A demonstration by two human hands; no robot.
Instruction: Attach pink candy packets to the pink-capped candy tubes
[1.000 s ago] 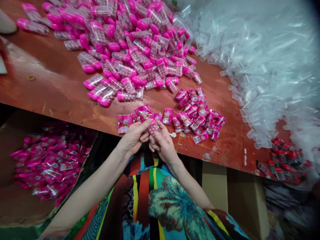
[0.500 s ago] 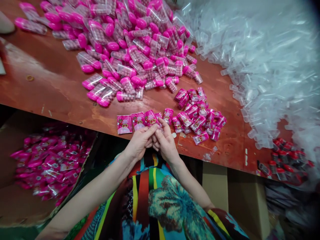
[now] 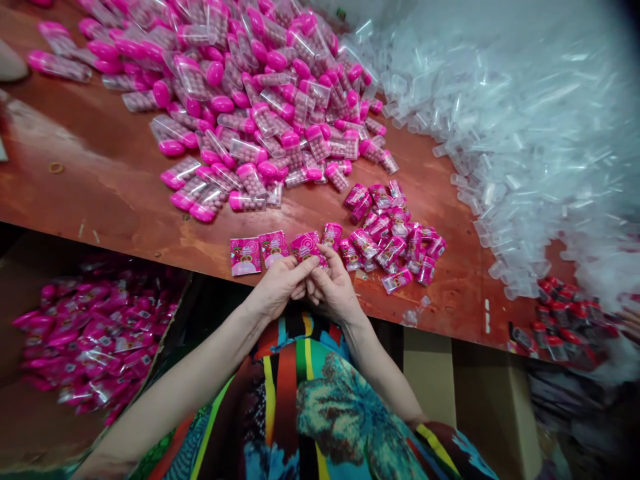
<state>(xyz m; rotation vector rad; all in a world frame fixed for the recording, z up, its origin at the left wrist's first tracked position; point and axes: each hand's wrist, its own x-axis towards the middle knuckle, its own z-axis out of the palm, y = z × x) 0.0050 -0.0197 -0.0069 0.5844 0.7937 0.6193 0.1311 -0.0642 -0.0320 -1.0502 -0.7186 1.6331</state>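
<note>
Pinching 1 pink packet [image 3: 306, 247] between your left hand [image 3: 278, 288] and right hand [image 3: 334, 288] at the table [image 3: 115, 193] edge; loosen either grip and it could drop into your lap.

Two hands, the left hand [image 3: 280, 290] and right hand [image 3: 333, 288], meet at the table's [image 3: 110, 193] near edge, at six o'clock. Three pink label slips [image 3: 245, 256] lie in a row just at eleven o'clock from them. The labelled pink packs [image 3: 387, 233] at two o'clock, pink-capped tubes [image 3: 250, 100] at twelve and clear tubes [image 3: 525, 133] at two are heaps too dense to count. One box [image 3: 75, 333] sits at nine o'clock.
</note>
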